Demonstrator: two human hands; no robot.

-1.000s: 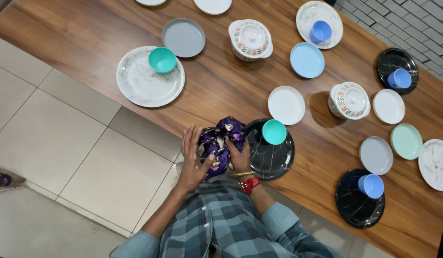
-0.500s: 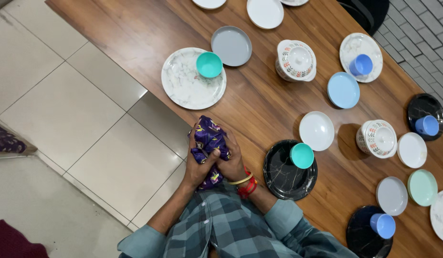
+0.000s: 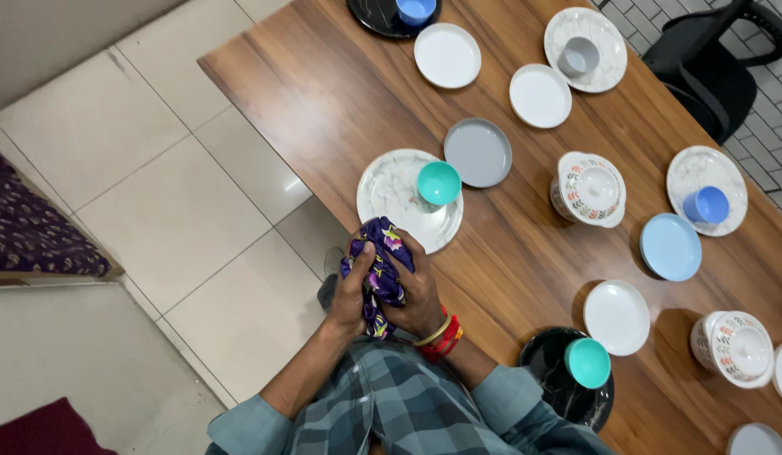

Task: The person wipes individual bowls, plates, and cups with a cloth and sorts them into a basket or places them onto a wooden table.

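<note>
Both hands are wrapped around a purple flowered cloth, bunched into a tight wad right at the surface's near edge. Left hand has its fingers curled over the cloth's left side, right hand is clamped over the right side, red and gold bangles on that wrist. So the cloth is fully gathered up and not spread on anything; by my read none of the dishes has been touched with it yet, though I can't tell for sure.

Just at 1 o'clock from the hands sits a marbled white plate with a teal cup on it, nearly touching the cloth. Past that, a grey plate. Out at 4 o'clock is a black plate with another teal cup. Further across the wooden surface are more plates, cups and lidded patterned bowls, all laid out and looking untouched.
</note>
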